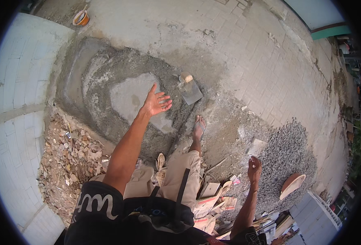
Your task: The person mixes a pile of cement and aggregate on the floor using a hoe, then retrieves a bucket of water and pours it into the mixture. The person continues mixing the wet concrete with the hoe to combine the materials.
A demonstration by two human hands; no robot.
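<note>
My left hand [159, 102] reaches out with its fingers spread and holds nothing. Under it in the view lies a pool of grey liquid [128, 95], ringed by wet grey mortar or concrete mix [99, 69]. Just right of that hand, a flat metal blade with a pale wooden end [191, 90], apparently a hoe head, rests on the mix's edge. My right hand [254, 171] hangs lower at the right with curled fingers, near a pale flat block [257, 147] and a gravel heap [290, 147]. Whether anything small is between those fingers is unclear.
Broken rubble [73, 153] lies along a pale block wall [18, 67] on the left. An orange bucket [81, 19] stands far left. A reddish-brown basin [292, 186] tilts on the gravel. Torn paper sacks [206, 211] and stacked pale blocks [313, 211] are near my right side.
</note>
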